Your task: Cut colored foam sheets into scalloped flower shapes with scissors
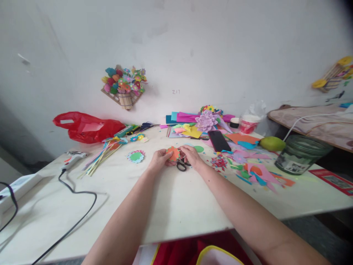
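Note:
Between my two hands is a small orange paper flower [173,154] with a scalloped edge. My left hand [160,161] pinches its left side, thumb on top. The fingers of my right hand [192,156] are closed at its right edge. Just below them shows the black handle of a pair of scissors [181,166]; its blades are hidden, and I cannot tell whether my right hand touches it. Left of my hands lies a layered round paper flower [136,156] with a green centre. A green paper disc [198,148] lies behind my right hand.
Right: a phone [218,141], paper scraps [259,173], a beaded-looking red piece [219,162] and a glass jar [299,154]. Left: a glue gun [74,160] with its cord, thin sticks [100,158], a red bag [88,127] and a power strip [20,189]. Coloured sheets [190,117] lie behind.

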`<control>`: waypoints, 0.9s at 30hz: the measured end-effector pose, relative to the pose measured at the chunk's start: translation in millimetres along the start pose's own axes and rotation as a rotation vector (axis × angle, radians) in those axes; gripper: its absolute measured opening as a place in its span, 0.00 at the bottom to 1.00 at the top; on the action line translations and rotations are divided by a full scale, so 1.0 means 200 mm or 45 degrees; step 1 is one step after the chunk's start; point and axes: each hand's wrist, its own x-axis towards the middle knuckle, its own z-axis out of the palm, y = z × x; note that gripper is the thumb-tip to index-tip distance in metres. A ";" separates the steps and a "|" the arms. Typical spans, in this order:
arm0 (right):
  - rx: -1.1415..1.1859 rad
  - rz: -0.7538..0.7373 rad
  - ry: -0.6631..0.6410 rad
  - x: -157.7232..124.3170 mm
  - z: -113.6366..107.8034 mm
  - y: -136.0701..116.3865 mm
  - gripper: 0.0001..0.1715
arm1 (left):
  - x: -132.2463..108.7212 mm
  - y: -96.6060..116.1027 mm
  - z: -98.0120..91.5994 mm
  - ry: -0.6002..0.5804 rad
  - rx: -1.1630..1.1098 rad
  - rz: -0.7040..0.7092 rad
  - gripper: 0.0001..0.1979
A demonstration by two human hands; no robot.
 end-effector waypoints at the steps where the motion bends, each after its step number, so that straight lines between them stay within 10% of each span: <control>1: 0.029 0.025 -0.001 0.00 0.00 0.00 0.09 | 0.00 0.00 0.00 0.005 0.001 -0.003 0.19; 27: -0.154 -0.005 -0.084 -0.01 0.01 0.01 0.09 | 0.00 -0.03 -0.03 -0.112 -0.166 -0.016 0.20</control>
